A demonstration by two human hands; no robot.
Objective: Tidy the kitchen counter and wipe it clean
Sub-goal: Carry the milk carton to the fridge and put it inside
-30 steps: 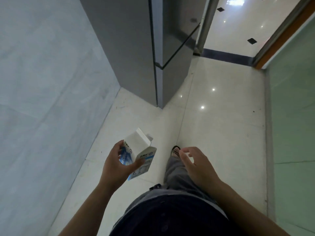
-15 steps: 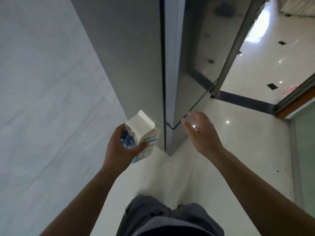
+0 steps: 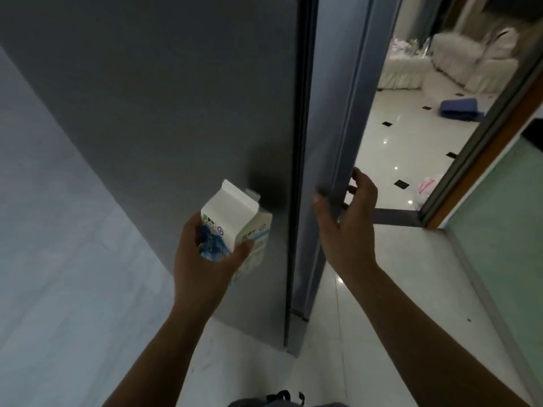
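A white and blue milk carton [image 3: 235, 221] with a gabled top is held upright in my left hand [image 3: 202, 259], whose fingers wrap around its lower half. It hangs in front of the grey side panel of a tall fridge [image 3: 176, 113]. My right hand [image 3: 348, 218] is at the edge of the fridge door [image 3: 335, 127], thumb on the front face and fingers curling behind the edge. The door looks closed. The counter is out of sight.
A pale marble wall [image 3: 44, 230] runs along the left. Glossy white floor tiles [image 3: 382, 304] lie below. A doorway at the right opens onto a room with a white sofa [image 3: 470, 54], a blue cushion [image 3: 458, 108] and a plastic bag [image 3: 427, 185].
I have come closer to the fridge and my view has tilted up. My right hand rose from my thigh to the door edge. The left hand kept the carton and lifted it.
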